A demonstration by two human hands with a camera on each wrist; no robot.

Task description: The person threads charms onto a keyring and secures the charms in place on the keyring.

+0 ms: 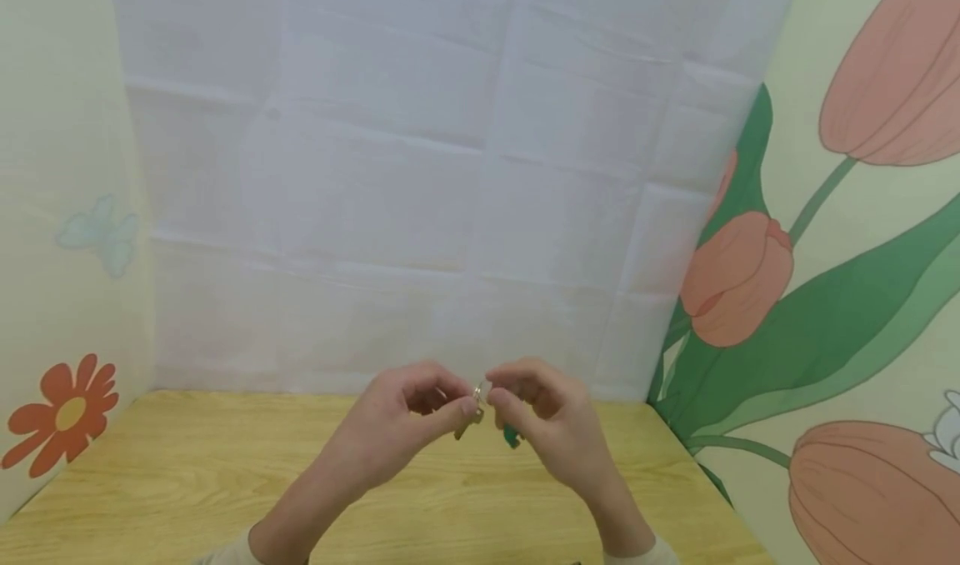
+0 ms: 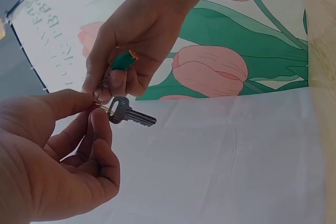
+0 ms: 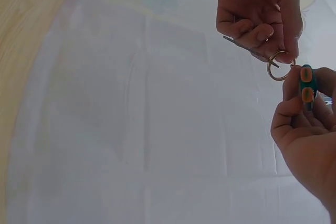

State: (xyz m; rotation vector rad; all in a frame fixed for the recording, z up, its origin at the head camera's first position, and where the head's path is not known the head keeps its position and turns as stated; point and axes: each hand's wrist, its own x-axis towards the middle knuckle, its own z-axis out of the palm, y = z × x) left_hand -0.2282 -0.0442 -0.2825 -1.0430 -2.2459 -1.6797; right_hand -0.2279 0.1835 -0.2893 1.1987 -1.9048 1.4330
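Above the table, my left hand pinches a gold-coloured key ring between thumb and forefinger. A silver-grey key is threaded on that ring and sticks out past the left fingertips. Close by on the right, my right hand pinches the metal link end of a keychain, right at the ring's edge. The keychain's green charm, with orange tips, lies by the right hand's fingers. Fingertips hide where link and ring meet, so whether they are joined cannot be told.
Beneath the hands is a wood-grain table. A creased white sheet hangs behind it. Printed flower cloths stand along both sides. A small dark edge shows at the bottom of the head view.
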